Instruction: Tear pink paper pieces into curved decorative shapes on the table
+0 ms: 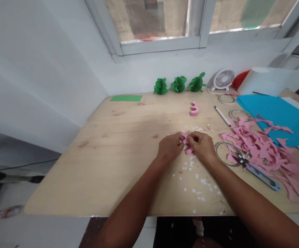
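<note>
Between both hands is a curved pink paper cutout [189, 151], held just above the wooden table. My left hand [170, 146] pinches its left side, and my right hand [202, 144] pinches it from the right with fingers closed. Parts of the cutout are hidden behind the fingers. Beyond the hands, a stack of similar pink paper shapes [194, 109] lies on the table. Small white paper bits [203, 181] are scattered around and in front of the hands.
Pink paper scraps [263, 144] pile up at the right, beside scissors [258, 172], tape rolls [227, 99] and a white pen [222, 116]. Blue sheets [289, 117] lie behind. Green paper figures [161, 86], a green strip [126, 98] and a small fan [223, 79] line the wall.
</note>
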The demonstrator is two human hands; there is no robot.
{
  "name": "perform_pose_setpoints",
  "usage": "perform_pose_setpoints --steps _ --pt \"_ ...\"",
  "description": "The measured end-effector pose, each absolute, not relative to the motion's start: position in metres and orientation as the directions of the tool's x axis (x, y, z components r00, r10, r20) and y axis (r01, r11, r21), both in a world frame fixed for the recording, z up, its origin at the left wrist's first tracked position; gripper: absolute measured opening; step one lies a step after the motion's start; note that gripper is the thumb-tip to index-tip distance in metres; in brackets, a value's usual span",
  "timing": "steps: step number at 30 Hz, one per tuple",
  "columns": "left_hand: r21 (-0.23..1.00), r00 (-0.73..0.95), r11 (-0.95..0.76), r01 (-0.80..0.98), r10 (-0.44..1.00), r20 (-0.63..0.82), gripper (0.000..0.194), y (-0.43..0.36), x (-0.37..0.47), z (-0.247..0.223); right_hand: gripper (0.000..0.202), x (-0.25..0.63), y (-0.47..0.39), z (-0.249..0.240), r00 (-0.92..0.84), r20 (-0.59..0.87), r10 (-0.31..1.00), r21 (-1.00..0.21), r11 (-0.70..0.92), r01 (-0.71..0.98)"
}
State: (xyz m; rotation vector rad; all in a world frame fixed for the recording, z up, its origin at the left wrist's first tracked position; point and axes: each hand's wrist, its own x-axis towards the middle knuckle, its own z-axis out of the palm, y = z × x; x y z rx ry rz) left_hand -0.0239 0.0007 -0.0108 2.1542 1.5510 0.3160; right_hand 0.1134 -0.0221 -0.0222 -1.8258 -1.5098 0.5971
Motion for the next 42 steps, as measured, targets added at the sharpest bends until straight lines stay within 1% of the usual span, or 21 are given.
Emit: perform_pose_setpoints --steps 9,29,34,42 --pt "0.510 0.353 -0.286 0.812 0.935 -0.038 0.021 0.0011 -0.0263 -0.0149 0.018 0.1142 -0.0217 -0.0264 0.215 0.038 0.976 -0.769 -0.109 0.630" --pt "0.505 0.324 -0.233 0.831 0.941 -0.099 0.018 -0.0025 -0.0228 -0.0080 0.019 0.1141 -0.0218 -0.0264 0.194 0.052 0.980 -0.758 -0.088 0.646" --pt "0.503 0.332 -0.254 0.826 0.941 -0.071 0.018 -0.0025 -0.0228 -0.0086 0.018 0.1142 -0.0214 -0.0279 0.202 0.065 0.977 -0.747 -0.087 0.659" --pt "0.502 0.330 -0.245 0.829 0.940 -0.086 0.019 -0.0021 -0.0229 -0.0091 0.019 0.1140 -0.0221 -0.0285 0.198 0.054 0.979 -0.764 -0.087 0.639"
